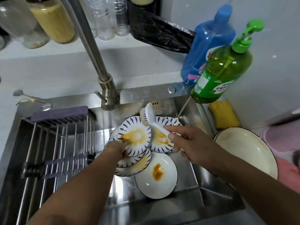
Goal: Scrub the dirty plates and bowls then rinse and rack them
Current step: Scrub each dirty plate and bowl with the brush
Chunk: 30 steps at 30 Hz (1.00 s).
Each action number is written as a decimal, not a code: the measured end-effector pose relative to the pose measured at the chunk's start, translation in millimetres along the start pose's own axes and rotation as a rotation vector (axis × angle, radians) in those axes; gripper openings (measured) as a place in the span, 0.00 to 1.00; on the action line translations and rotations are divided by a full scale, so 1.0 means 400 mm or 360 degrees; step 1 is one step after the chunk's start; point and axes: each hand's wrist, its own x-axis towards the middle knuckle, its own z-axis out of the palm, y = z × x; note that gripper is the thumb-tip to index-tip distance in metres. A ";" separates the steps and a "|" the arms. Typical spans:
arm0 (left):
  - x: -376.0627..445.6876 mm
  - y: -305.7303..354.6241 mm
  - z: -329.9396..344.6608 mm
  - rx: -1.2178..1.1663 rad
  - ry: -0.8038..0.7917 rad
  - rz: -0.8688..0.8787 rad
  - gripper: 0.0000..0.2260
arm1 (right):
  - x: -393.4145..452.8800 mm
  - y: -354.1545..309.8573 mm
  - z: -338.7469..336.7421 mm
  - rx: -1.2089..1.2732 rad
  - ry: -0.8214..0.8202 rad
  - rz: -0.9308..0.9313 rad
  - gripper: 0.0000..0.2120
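Head view: right hand [193, 146] grips white plastic brush [153, 120] over glossy round plates [134, 135].

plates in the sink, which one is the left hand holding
The raised patterned plate with the big orange smear, gripped at its lower left rim by the left hand. The other plates lie flat or overlapped beneath it, untouched.

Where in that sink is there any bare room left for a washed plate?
The drying rack on the sink's left holds nothing visible. Bare steel floor shows beside the plain stained plate. The middle is crowded with stacked patterned plates.
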 end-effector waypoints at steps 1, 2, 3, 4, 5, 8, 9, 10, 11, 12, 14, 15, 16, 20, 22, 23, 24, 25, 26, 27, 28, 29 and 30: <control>0.005 0.000 -0.006 0.0123 -0.0023 0.0032 0.16 | 0.005 0.001 0.005 -0.0012 -0.0018 0.0001 0.14; 0.018 -0.003 -0.009 0.0180 -0.0035 0.0065 0.17 | 0.008 0.003 0.008 -0.0028 -0.0033 -0.0002 0.14; 0.032 -0.006 -0.007 0.0174 -0.0029 0.0087 0.19 | 0.009 0.005 0.010 -0.0046 -0.0046 -0.0008 0.14; 0.052 -0.008 -0.002 0.0135 0.0048 0.0093 0.20 | 0.011 0.007 0.011 -0.0065 -0.0056 -0.0015 0.15; 0.052 -0.009 -0.001 0.0119 0.0131 0.0140 0.21 | 0.014 0.011 0.013 -0.0084 -0.0062 -0.0019 0.15; -0.001 -0.014 0.008 0.0971 0.0210 0.0565 0.27 | 0.022 0.019 0.019 -0.0111 -0.0050 0.0017 0.15; -0.020 -0.018 0.008 0.1265 0.0245 0.0658 0.26 | 0.024 0.021 0.021 -0.0105 -0.0047 0.0038 0.15; -0.027 -0.023 0.004 0.1406 0.0270 0.0677 0.25 | 0.025 0.023 0.023 -0.0100 -0.0051 0.0054 0.15; -0.023 -0.021 0.001 0.1487 0.0264 0.0712 0.25 | 0.025 0.024 0.025 -0.0103 -0.0057 0.0065 0.15; -0.010 -0.023 0.002 0.1519 0.0294 0.0711 0.25 | 0.023 0.023 0.026 -0.0107 -0.0066 0.0070 0.15; 0.040 -0.049 -0.002 0.1107 0.0234 0.0707 0.26 | 0.019 0.019 0.026 -0.0094 -0.0080 0.0073 0.15; 0.055 -0.055 -0.002 0.0481 0.0195 0.0510 0.24 | 0.017 0.018 0.025 -0.0090 -0.0081 0.0072 0.15; 0.058 -0.048 0.002 0.0015 0.0151 0.0322 0.21 | 0.016 0.017 0.024 -0.0089 -0.0078 0.0071 0.15; 0.028 -0.056 0.004 -0.0041 0.0063 0.0430 0.04 | 0.012 0.021 0.015 -0.0092 -0.0038 0.0059 0.15; 0.004 -0.057 0.005 -0.0041 -0.0043 0.0457 0.03 | 0.008 0.020 0.011 -0.0091 -0.0033 0.0052 0.15; -0.009 -0.055 0.005 -0.0109 -0.0099 0.0448 0.04 | 0.006 0.018 0.009 -0.0087 -0.0032 0.0054 0.15; -0.017 -0.052 0.004 -0.0178 -0.0126 0.0421 0.05 | 0.003 0.014 0.008 -0.0080 -0.0031 0.0056 0.14; -0.027 -0.050 0.003 -0.0213 -0.0136 0.0418 0.07 | 0.000 0.011 0.008 -0.0068 -0.0029 0.0055 0.14; -0.034 -0.048 0.003 -0.0229 -0.0144 0.0414 0.09 | -0.004 0.006 0.008 -0.0058 -0.0025 0.0051 0.14; -0.037 -0.048 0.004 -0.0245 -0.0155 0.0410 0.10 | -0.006 0.004 0.007 -0.0054 -0.0019 0.0050 0.14; -0.047 -0.046 0.004 -0.0256 -0.0151 0.0401 0.11 | -0.010 0.001 0.007 -0.0060 -0.0013 0.0046 0.14; -0.058 -0.045 0.004 -0.0268 -0.0157 0.0396 0.11 | -0.013 -0.001 0.006 -0.0069 -0.0011 0.0042 0.14; -0.064 -0.044 0.005 -0.0290 -0.0184 0.0393 0.12 | -0.016 -0.001 0.006 -0.0078 -0.0011 0.0037 0.14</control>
